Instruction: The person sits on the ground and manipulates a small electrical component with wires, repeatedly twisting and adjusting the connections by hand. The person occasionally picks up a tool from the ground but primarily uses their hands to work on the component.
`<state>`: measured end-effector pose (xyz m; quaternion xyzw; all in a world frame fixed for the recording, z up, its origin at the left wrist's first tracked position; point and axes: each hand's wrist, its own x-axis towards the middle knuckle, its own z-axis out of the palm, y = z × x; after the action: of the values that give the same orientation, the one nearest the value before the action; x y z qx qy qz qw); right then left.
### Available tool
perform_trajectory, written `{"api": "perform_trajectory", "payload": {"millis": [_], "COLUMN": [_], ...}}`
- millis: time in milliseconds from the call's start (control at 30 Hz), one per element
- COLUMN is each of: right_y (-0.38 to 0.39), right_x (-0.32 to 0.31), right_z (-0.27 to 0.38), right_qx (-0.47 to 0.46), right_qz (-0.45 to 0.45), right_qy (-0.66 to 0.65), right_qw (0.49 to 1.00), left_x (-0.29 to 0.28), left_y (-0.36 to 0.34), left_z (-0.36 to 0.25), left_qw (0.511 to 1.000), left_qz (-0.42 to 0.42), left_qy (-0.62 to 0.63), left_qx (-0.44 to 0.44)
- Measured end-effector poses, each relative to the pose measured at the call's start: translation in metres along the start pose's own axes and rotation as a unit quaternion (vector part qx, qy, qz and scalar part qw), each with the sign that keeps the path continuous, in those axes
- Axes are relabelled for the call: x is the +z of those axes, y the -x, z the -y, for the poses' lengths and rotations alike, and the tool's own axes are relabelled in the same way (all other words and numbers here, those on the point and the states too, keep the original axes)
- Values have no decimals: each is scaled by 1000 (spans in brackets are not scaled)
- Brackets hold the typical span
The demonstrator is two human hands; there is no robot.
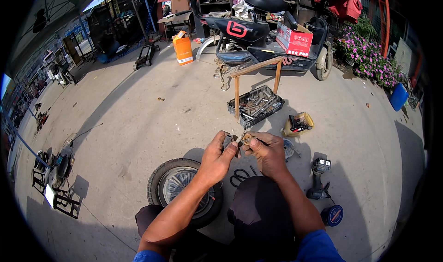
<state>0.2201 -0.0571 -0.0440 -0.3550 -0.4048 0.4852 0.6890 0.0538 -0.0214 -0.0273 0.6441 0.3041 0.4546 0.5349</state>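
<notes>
My left hand [217, 158] and my right hand [270, 153] meet in the middle, above the ground and in front of my knees. Pinched in the left fingers is a small dark metal part [229, 139], its kind too small to tell. Between my right thumb and fingers sits a small brass-coloured round part [248, 138]. The two parts are close together; whether they touch is hard to see. Below my left forearm a wheel with a black tyre [157, 181] lies flat. Black-handled scissors [238, 176] lie by my knee.
A wooden-handled tool tray [249, 122], a yellow container [310, 119] and a metal disc [289, 148] lie ahead. At right are a cordless power tool [317, 179] and blue round tin [333, 215]. Beyond stand a scooter [247, 31], orange bag [182, 50] and floor jack [146, 55].
</notes>
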Motion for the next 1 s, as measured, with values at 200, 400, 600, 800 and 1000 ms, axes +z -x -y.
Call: {"api": "perform_trajectory", "payload": {"millis": [200,400,600,800,1000], "right_y": [2,3,0,1,-1], "right_x": [1,6,1,4,1], "right_z": [3,9,6,7,5], "right_qx": [-13,-16,-4,17,27], "right_qz": [1,17,53,56,50], "right_qy": [24,61,93,93,78], "right_qw": [1000,998,994,994,995], "left_x": [-11,-11,-15,-13,-10], "left_y": [-3,-3,-4,-3,-4], "left_z": [-13,-9,-13,-10,-1], "left_qw": [997,995,991,990,990], "left_qz": [45,34,27,33,21], "left_qy": [-64,-88,-132,-125,-117], "left_qx": [-27,-13,10,50,77]}}
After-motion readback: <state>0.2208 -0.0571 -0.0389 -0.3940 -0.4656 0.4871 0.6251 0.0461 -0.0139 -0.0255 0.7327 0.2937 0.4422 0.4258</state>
